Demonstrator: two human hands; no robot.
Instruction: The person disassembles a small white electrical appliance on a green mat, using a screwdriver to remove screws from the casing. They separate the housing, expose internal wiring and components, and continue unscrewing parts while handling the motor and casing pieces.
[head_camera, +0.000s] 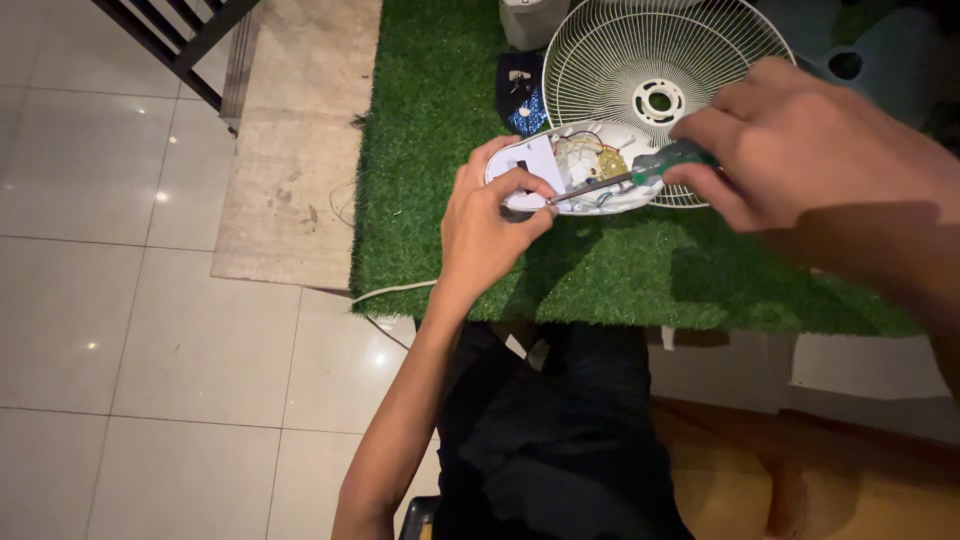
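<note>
A person's left hand (487, 225) grips the end of an opened white fan housing (570, 170) (coloured wires and a motor coil exposed inside) on a green artificial-turf mat (440, 120). The right hand (800, 140) is closed around a green-handled screwdriver (640, 172), its tip inside the housing. A white wire fan guard (660, 60) lies just behind.

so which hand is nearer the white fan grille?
Right. The right hand holds the screwdriver and overlaps the fan grille at its right edge; the left hand grips the open white housing below it.
</note>
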